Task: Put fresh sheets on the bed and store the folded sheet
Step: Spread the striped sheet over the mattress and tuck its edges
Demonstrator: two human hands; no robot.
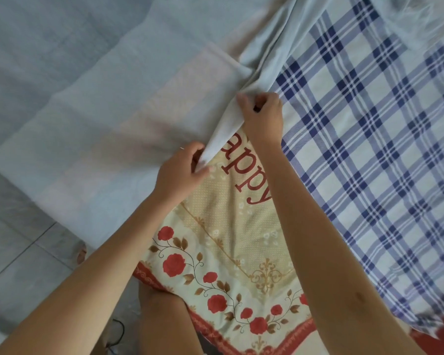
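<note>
A pale grey-white sheet [118, 103] lies spread over the left part of the bed, its edge drawn into a raised fold [223, 129]. My left hand [182, 172] pinches the lower end of that fold. Higher up, my right hand [263, 114] grips the same fold between thumb and curled fingers. Under the fold lies a cream cover with red roses and red lettering [231, 226]. A blue and white checked sheet [369, 149] covers the right side of the bed.
Grey floor tiles [13, 252] show at the lower left, beside the bed's edge. A dark cable [118, 331] lies on the floor near my leg. Bunched white fabric [418, 16] sits at the top right corner.
</note>
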